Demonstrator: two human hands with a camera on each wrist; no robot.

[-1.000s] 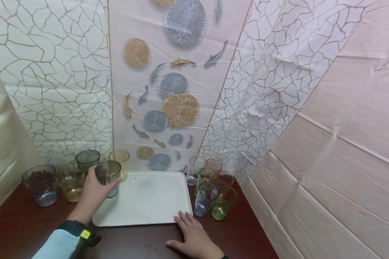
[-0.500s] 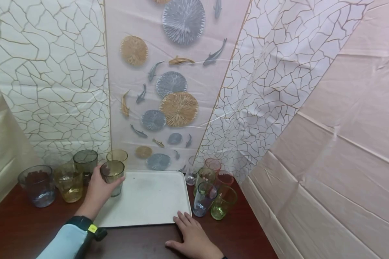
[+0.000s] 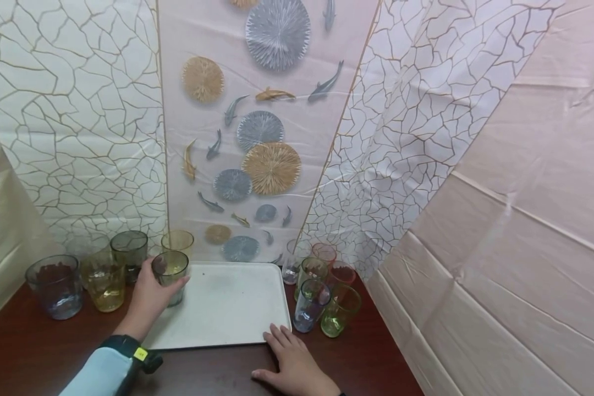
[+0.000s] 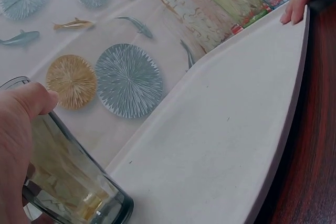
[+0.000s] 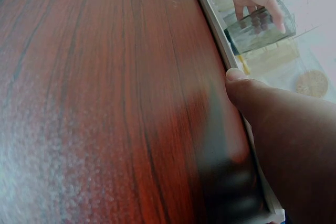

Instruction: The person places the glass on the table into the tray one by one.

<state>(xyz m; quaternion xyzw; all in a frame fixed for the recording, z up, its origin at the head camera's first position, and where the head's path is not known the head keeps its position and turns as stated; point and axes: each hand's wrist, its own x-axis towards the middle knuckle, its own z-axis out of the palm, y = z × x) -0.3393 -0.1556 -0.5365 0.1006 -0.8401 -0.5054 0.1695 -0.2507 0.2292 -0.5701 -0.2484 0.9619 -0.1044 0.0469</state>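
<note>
My left hand (image 3: 150, 297) grips a smoky grey-green drinking glass (image 3: 171, 268), thumb on the near right side and fingers round the far left. The glass is upright over the left end of a white rectangular tray (image 3: 232, 300). In the left wrist view, the thumb lies across the upper wall of the glass (image 4: 68, 166), and its thick base is close over the tray (image 4: 210, 129). My right hand (image 3: 294, 360) rests at the tray's near right corner, fingers straight and spread, fingertips on the rim. Nothing is in it.
Left of the tray stand a bluish glass (image 3: 59, 294), an amber glass (image 3: 105, 289) and a dark grey glass (image 3: 130, 250). A pale yellow glass (image 3: 177, 241) is behind the held one. A blue-purple glass (image 3: 309, 311) and a green glass (image 3: 337, 316) stand right, among others. Patterned cloth (image 3: 257, 220) hangs behind.
My left hand has carried the grey-green glass a little to the right over the tray, then slightly lower. The right hand has stayed at the tray's corner.
</note>
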